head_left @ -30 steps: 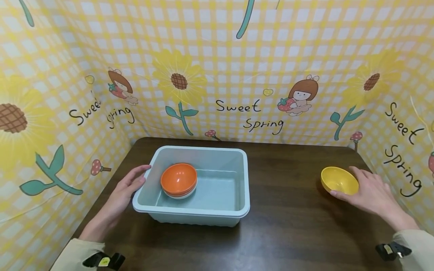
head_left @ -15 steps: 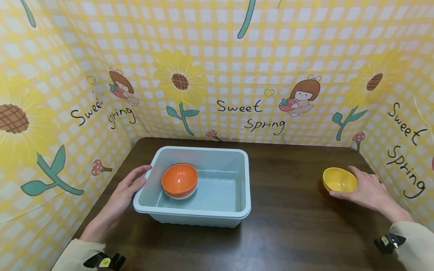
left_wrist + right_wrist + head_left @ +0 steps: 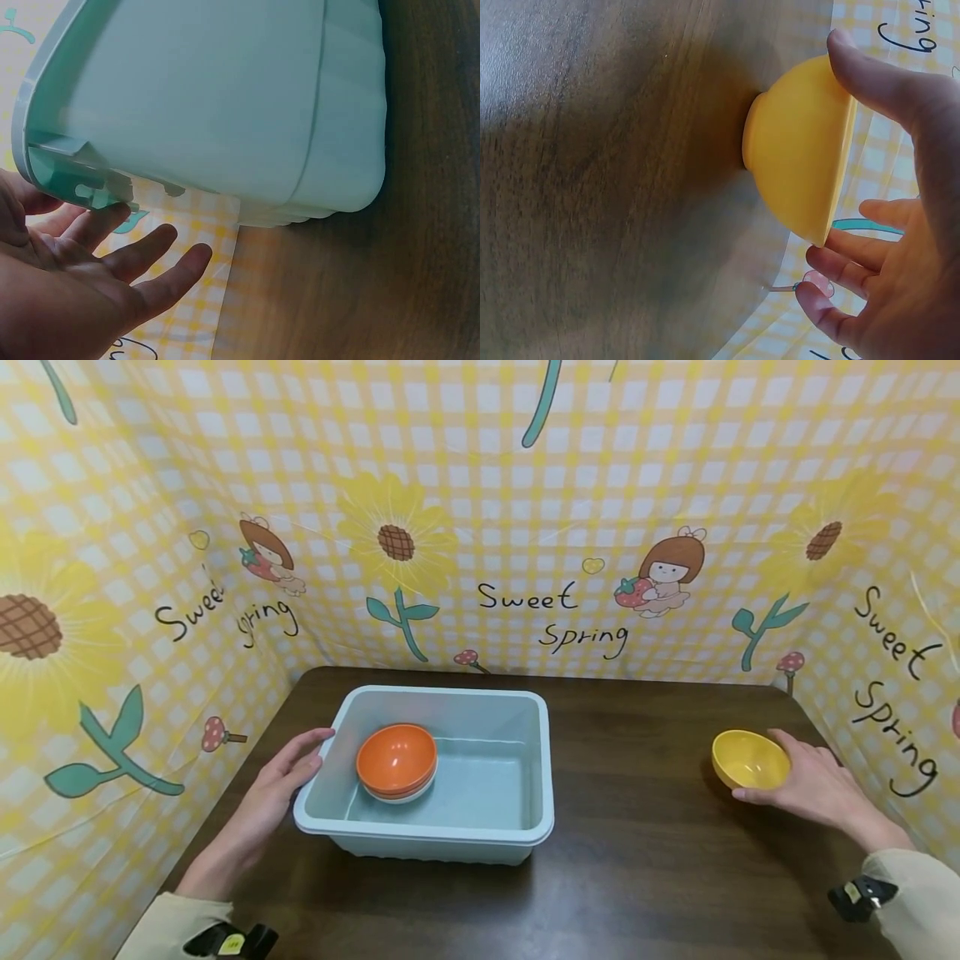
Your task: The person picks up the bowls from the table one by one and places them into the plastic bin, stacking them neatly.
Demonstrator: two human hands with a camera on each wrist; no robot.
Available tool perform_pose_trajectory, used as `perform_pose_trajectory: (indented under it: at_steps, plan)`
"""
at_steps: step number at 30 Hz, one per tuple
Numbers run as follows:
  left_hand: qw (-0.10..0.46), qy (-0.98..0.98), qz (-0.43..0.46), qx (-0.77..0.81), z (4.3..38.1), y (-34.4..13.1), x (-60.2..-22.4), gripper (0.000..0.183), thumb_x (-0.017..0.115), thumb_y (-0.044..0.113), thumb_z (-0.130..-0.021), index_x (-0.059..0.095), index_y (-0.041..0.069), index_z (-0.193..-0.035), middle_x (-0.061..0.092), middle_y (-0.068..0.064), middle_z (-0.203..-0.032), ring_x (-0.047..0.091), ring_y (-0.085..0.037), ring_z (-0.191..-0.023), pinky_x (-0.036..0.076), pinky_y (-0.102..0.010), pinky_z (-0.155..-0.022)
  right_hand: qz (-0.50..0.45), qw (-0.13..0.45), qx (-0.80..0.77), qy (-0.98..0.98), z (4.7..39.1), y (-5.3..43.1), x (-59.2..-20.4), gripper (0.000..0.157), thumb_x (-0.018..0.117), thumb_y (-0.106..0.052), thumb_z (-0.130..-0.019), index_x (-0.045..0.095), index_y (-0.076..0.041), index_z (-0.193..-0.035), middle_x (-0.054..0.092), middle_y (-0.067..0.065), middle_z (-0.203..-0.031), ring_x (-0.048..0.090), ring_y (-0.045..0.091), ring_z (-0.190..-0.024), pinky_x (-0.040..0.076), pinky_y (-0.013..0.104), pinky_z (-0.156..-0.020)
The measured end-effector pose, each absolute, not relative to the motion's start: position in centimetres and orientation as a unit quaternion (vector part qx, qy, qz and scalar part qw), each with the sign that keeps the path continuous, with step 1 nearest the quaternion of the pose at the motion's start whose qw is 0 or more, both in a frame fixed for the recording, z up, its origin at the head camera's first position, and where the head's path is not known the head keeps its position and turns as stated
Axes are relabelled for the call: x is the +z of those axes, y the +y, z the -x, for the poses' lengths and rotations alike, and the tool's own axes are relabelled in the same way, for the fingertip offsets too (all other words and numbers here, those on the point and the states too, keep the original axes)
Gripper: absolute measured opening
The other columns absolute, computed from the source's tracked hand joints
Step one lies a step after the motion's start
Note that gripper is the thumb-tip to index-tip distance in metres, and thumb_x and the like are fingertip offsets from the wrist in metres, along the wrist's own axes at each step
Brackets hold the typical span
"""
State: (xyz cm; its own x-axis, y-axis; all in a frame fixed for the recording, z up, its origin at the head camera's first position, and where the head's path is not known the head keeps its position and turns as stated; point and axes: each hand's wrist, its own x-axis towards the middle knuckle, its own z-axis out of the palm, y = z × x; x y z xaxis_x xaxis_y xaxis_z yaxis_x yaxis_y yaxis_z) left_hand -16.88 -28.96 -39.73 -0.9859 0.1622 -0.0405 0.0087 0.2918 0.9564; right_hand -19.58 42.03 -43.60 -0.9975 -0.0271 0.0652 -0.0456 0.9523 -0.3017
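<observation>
A yellow bowl (image 3: 750,762) stands upright on the dark wooden table at the right. My right hand (image 3: 817,781) spans its rim, thumb on the near side and fingers at the far side; the right wrist view shows the thumb (image 3: 855,67) against the bowl's wall. At the left, my left hand (image 3: 281,777) touches the left rim of a pale blue plastic basin (image 3: 420,833). Its fingers (image 3: 161,289) extend loosely below the rim in the left wrist view. Inside the basin, on its left side, sits a stack of bowls with an orange bowl (image 3: 397,758) on top and a white one lowest.
Yellow checked cloth (image 3: 525,510) with printed flowers and lettering hangs behind the table and along both sides. The dark wooden tabletop (image 3: 630,860) stretches between the basin and the yellow bowl. Black straps with small devices sit on both wrists.
My right hand has shifted slightly on the yellow bowl, its wrist a little to the left of where it was. The left hand, basin and stacked bowls have stayed in place.
</observation>
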Motion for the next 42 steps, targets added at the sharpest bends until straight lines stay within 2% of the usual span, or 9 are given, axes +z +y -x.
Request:
perform_pose_trajectory:
  at_steps: [6,13,20,30,42]
  plan:
    - [0.066,0.802,-0.054,0.591,16.8,-29.0,-39.5,0.057,0.043,0.041,-0.114,0.032,0.011,-0.161,0.039,-0.024,-0.157,0.06,-0.018,-0.113,0.056,-0.038,-0.085,-0.027,0.024,0.163,-0.986,19.4,41.9,-43.8,0.121,0.087,-0.066,-0.075,0.035,0.01,-0.153,0.045,0.046,-0.14,0.042,0.065,-0.12,0.04,0.076,-0.081]
    - [0.064,0.805,-0.053,0.587,16.8,-29.0,-39.5,0.056,0.043,0.041,-0.114,0.032,0.011,-0.161,0.038,-0.024,-0.157,0.059,-0.018,-0.113,0.056,-0.036,-0.085,-0.033,0.017,0.183,-0.982,19.5,41.8,-43.9,0.122,0.087,-0.063,-0.078,0.031,0.015,-0.152,0.046,0.049,-0.136,0.051,0.062,-0.117,0.046,0.071,-0.085]
    - [0.067,0.806,-0.051,0.586,16.8,-29.0,-39.5,0.056,0.043,0.041,-0.114,0.032,0.012,-0.161,0.039,-0.024,-0.157,0.059,-0.02,-0.114,0.056,-0.037,-0.086,-0.031,0.016,0.188,-0.982,19.3,41.9,-44.0,0.12,0.088,-0.059,-0.079,0.031,0.017,-0.151,0.044,0.048,-0.139,0.049,0.062,-0.119,0.044,0.072,-0.088]
    - [0.066,0.811,-0.048,0.58,16.7,-29.0,-39.4,0.056,0.043,0.042,-0.114,0.033,0.012,-0.161,0.04,-0.024,-0.157,0.059,-0.019,-0.115,0.055,-0.036,-0.087,-0.019,0.051,0.193,-0.98,18.9,41.5,-44.3,0.119,0.088,-0.065,-0.076,0.036,0.009,-0.154,0.049,0.042,-0.139,0.052,0.057,-0.117,0.046,0.067,-0.081]
    - [0.064,0.814,-0.05,0.575,16.7,-28.9,-39.5,0.055,0.043,0.039,-0.115,0.033,0.012,-0.162,0.041,-0.024,-0.157,0.057,-0.021,-0.117,0.055,-0.035,-0.086,-0.019,0.067,0.233,-0.97,18.5,40.1,-44.0,0.119,0.091,-0.057,-0.075,0.033,0.008,-0.156,0.047,0.043,-0.141,0.051,0.058,-0.116,0.045,0.067,-0.081]
